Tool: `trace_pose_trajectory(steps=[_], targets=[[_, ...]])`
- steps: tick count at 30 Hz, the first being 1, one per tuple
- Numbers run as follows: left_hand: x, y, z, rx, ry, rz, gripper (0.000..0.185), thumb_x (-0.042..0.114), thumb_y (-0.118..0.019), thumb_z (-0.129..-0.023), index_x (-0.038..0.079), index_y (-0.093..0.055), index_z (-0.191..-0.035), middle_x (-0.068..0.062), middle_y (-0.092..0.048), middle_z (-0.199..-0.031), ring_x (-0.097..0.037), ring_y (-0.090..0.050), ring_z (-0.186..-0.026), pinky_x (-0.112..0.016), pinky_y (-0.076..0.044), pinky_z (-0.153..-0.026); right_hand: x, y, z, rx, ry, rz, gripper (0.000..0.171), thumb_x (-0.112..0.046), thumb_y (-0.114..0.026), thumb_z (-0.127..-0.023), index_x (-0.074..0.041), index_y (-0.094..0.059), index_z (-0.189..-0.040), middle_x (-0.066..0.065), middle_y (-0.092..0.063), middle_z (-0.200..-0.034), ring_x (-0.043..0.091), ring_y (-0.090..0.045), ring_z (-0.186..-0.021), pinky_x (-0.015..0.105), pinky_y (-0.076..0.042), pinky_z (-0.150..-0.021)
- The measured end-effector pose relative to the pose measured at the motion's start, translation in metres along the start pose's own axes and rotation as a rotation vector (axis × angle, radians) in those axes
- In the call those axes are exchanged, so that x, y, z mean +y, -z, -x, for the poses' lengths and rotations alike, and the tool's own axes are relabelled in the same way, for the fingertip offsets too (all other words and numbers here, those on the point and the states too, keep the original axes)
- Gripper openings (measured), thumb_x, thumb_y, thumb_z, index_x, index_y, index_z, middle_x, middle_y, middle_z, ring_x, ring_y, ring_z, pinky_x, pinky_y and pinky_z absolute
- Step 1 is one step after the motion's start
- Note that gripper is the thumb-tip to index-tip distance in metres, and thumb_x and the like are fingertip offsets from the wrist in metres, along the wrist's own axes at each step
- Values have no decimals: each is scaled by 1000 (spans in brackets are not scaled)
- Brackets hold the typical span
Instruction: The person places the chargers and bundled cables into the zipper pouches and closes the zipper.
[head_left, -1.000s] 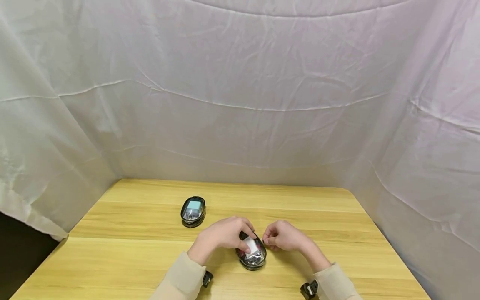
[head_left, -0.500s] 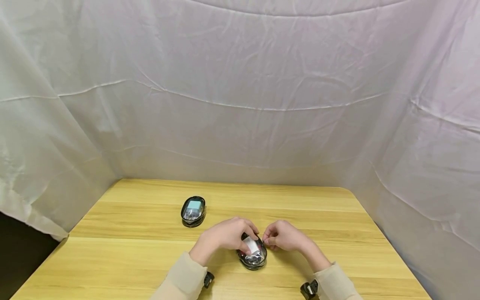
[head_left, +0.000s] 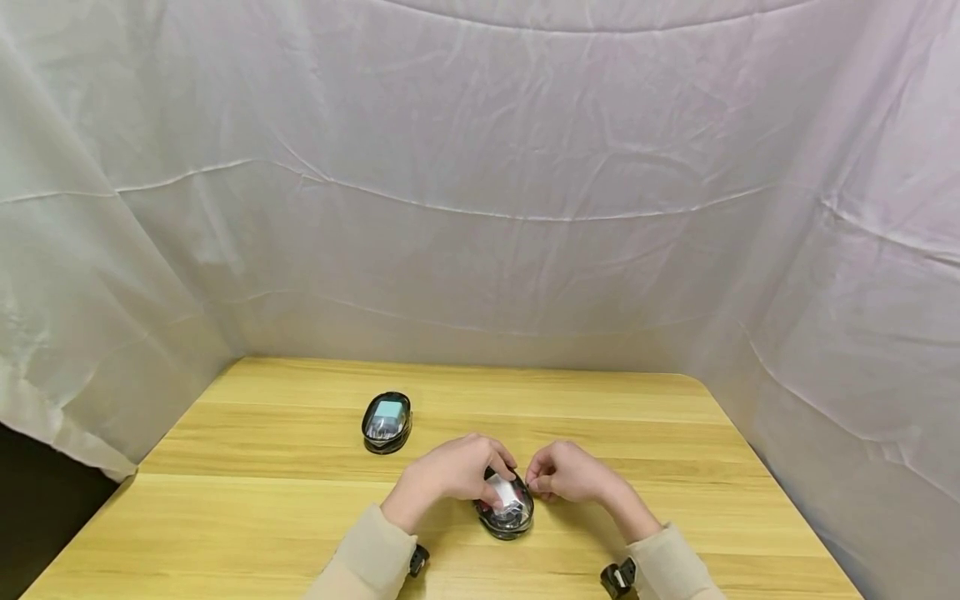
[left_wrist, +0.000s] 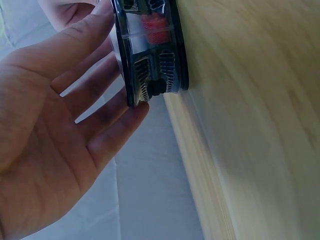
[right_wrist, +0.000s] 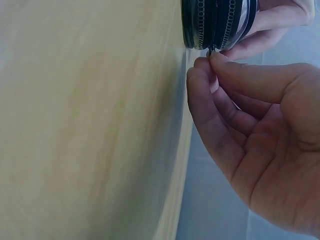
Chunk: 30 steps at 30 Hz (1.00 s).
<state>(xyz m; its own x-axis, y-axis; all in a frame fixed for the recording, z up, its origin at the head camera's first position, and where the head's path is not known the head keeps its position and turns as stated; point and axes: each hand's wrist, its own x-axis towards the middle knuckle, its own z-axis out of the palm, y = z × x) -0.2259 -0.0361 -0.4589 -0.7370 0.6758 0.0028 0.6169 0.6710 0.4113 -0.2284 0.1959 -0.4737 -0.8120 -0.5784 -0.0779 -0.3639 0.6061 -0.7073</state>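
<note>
A clear oval zip pouch point(head_left: 512, 518) with black edging lies on the table in front of me. Something white and something red point(left_wrist: 156, 29) show through its clear wall. My left hand point(head_left: 459, 468) grips the pouch from above, thumb and fingers spread over its top and far side. At the pouch's right side, my right hand point(head_left: 573, 472) pinches the small zipper pull point(right_wrist: 211, 51) between thumb and index finger. In the left wrist view, the zipper teeth point(left_wrist: 167, 67) run along the side, parted around a dark gap.
A second oval pouch point(head_left: 386, 423), with a light blue item inside, stands farther back to the left on the wooden table point(head_left: 262, 517). Pale curtains point(head_left: 480, 250) hang around the table's back and sides.
My left hand and the pouch have shifted very slightly to the right over the last second. The right hand keeps its place at the zipper pull.
</note>
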Motion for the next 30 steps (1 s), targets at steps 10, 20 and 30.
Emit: trace_pose_trajectory(steps=[10,20,30], targets=[[-1,-1,0,3,0,13,32,22,-94,-75,20,-83,-106,17,-70,-126,-9,-63,-119,-27,-52,-101,-1,3,3,-42,19,-6,11,4,-71,-92,-3,-71,-83,4,-68,-73,16,-63,-65,28,-57,-58],[-1,0,0,2,-12,-13,34,25,-93,-77,19,-83,-108,16,-70,-128,-10,-64,-119,-27,-52,-102,-2,4,5,-51,-11,-43,10,5,-70,-93,-1,-71,-85,7,-69,-75,20,-66,-69,35,-61,-61],[1,1,1,11,2,-51,33,25,-92,-78,21,-82,-109,15,-70,-125,-9,-65,-116,-29,-53,-99,0,2,3,-4,-42,-43,8,6,-70,-92,0,-71,-86,6,-68,-76,19,-66,-69,34,-61,-62]])
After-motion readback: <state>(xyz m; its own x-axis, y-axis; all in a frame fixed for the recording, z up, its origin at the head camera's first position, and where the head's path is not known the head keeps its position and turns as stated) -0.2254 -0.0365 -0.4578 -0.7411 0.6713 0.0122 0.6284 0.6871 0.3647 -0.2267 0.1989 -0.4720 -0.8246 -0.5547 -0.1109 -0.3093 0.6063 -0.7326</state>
